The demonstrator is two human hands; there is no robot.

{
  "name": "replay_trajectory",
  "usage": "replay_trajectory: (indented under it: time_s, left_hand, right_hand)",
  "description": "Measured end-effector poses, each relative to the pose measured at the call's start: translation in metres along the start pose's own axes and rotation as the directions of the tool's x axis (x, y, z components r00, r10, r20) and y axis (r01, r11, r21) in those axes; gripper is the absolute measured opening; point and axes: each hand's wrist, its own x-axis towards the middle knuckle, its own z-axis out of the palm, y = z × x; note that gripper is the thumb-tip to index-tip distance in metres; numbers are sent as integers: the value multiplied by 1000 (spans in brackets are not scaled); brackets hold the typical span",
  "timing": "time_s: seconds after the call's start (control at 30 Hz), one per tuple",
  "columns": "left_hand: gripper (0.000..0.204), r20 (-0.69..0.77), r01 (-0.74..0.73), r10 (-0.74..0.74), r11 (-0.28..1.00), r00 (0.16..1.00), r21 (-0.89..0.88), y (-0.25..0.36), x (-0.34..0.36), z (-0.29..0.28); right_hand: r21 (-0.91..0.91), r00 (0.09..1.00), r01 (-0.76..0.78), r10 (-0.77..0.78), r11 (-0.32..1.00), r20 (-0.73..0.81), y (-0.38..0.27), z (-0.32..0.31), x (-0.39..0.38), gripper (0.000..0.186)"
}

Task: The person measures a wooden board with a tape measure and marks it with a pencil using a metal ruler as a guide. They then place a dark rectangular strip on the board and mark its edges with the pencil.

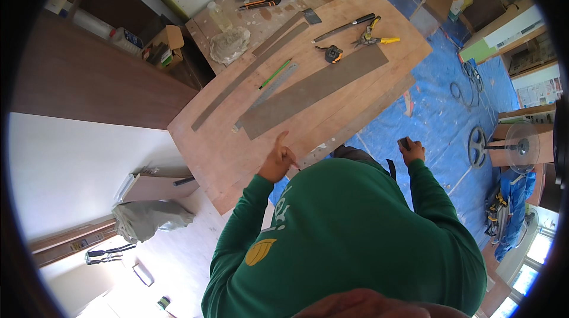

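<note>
Head view, from the left: a grey bundle (151, 219) lies by the wall, its contents hidden. On the wooden bench (204, 161), a long narrow strip (246, 81) runs aslant beneath a crumpled clear bag (230, 44), whose contents are hard to make out. Next come a green pencil (275, 74) and a metal ruler (277, 83); I cannot tell whether the wide panel covers part of the ruler. The left hand (276, 161) is near the bench's close edge, index finger apart from the others, which curl; whether they hold anything cannot be told. Beyond it lies the wide brown panel (314, 94), then a tape measure (332, 53), a dark bar with a black handle (344, 29) and yellow-handled snips (388, 40). Farther right, over blue sheeting (438, 87), the right hand (415, 151) is clamped on a small dark object (405, 144), partly covered by the fingers and too small to identify.
</note>
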Motion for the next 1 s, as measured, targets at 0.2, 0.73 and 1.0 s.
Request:
replay_trajectory:
  time_s: [0.2, 0.73, 1.0]
  left_hand:
    - [45, 378, -91, 193, 958, 906, -270, 90, -33, 1]
    - [25, 202, -904, 897, 339, 394, 259, 483, 77, 205]
    - [29, 77, -780, 819, 507, 568, 365, 510, 90, 239]
  right_hand:
    - [37, 949, 224, -209, 974, -235, -27, -36, 63, 61]
    - [41, 754, 607, -559, 794, -344, -82, -107, 310, 60]
    - [-110, 840, 474, -486, 873, -240, -116, -135, 330, 60]
